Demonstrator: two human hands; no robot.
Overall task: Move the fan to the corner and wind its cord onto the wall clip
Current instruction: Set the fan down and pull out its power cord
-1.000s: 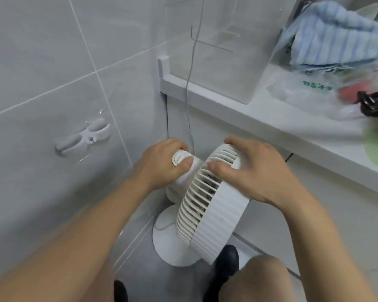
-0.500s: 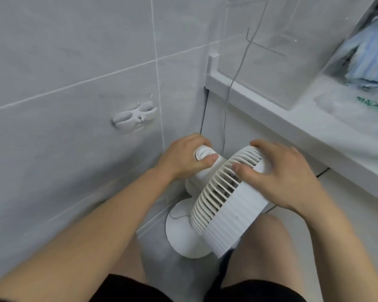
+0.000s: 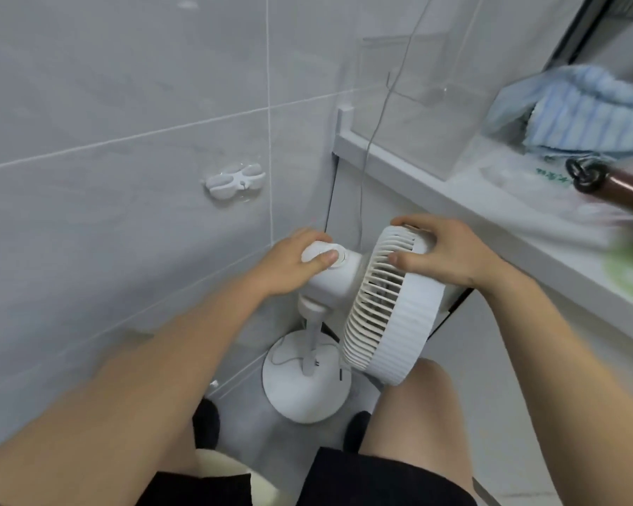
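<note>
Head cam, fan (image 3: 388, 315) btwn hands, L (image 3: 293, 266) grips motor, R (image 3: 450, 255) prob grips grille

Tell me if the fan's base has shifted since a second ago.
No. The fan's base still sits beside the tiled wall's bottom edge; only the view swung.

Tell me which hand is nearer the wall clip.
Left. The left hand grips the fan motor housing just below and right of the wall clip; the right hand holds the grille rim, farther right.
</note>
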